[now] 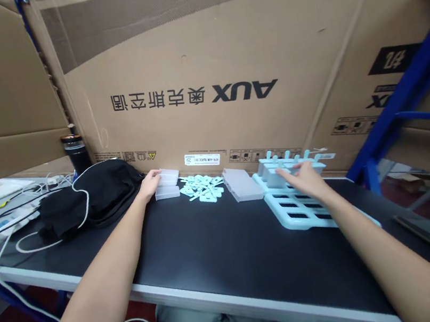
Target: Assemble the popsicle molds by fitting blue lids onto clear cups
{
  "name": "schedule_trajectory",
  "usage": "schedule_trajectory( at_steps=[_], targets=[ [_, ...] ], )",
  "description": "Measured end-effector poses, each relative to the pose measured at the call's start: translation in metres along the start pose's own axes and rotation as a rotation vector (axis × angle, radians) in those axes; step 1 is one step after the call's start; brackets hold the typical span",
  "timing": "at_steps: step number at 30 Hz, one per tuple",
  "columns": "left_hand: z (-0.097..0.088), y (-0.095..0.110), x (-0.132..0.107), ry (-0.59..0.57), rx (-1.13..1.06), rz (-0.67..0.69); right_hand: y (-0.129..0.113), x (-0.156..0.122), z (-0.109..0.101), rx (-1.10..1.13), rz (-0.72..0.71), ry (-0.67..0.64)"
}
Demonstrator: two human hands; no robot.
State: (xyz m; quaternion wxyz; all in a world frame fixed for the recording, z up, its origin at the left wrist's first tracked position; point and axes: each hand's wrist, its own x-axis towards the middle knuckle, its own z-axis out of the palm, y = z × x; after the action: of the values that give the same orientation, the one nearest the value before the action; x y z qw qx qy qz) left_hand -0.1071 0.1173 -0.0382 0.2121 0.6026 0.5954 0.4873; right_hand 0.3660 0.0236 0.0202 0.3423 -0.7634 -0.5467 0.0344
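My left hand (149, 184) reaches to the far side of the black table (211, 242) and its fingers rest on top of small clear plastic boxes (167, 184). My right hand (302, 177) lies over a light blue popsicle mould tray (295, 208), fingers spread, touching the assembled mould with sticks (286, 164) at the tray's far end. Between the hands lie a pile of light blue stick pieces (202, 187) and a translucent grey block (241, 184).
A black bag (99, 197) with a white cable (33, 243) lies at the left, beside a dark bottle (76, 152). Large cardboard boxes (224, 62) wall the back. A blue metal rack (403, 100) stands at the right. A power strip (2, 225) sits far left.
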Motion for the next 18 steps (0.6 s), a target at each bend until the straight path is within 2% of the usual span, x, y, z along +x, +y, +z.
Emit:
schedule_trajectory(
  at_steps=[3,6,12,18],
  targets=[
    [0.000,-0.002,0.001,0.003,0.015,0.002,-0.004,-0.005,0.005,-0.094,-0.013,-0.177],
    [0.001,-0.001,0.001,0.004,0.027,0.005,-0.009,-0.008,0.009,-0.248,-0.049,-0.229],
    [0.001,0.001,0.000,0.018,0.049,0.010,-0.013,-0.012,0.017,-0.426,-0.067,-0.166],
    [0.000,0.002,-0.001,0.013,0.063,0.014,-0.022,-0.019,0.020,-0.449,-0.052,-0.153]
  ],
)
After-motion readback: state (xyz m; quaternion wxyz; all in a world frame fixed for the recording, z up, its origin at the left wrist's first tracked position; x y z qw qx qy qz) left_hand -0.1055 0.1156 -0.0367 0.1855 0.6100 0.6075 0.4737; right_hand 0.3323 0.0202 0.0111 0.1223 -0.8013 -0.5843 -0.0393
